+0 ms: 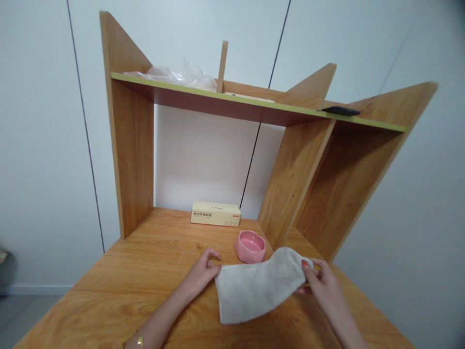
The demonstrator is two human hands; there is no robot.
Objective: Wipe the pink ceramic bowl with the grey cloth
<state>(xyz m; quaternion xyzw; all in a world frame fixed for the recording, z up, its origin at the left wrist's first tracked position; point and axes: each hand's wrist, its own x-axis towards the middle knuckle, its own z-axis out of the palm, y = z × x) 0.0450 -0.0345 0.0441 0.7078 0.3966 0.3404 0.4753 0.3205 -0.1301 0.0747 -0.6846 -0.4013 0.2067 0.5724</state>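
A pale grey cloth (254, 291) is stretched between my two hands above the front of the wooden desk. At its upper left corner is my left hand (201, 274), with the thumb at the corner and the index finger curved a little above it. My right hand (321, 283) pinches the right end between thumb and fingers, bunching the fabric there. Just behind the cloth's upper edge stands a pink faceted ashtray-like bowl (250, 248), its lower right side close to the fabric.
A cream-coloured box (215, 214) with printed characters lies at the back of the desk (163, 271). Above it runs a wooden shelf unit (134, 160) with upright panels. Clear plastic bags (181, 76) and a flat black object (341, 111) lie on its upper board.
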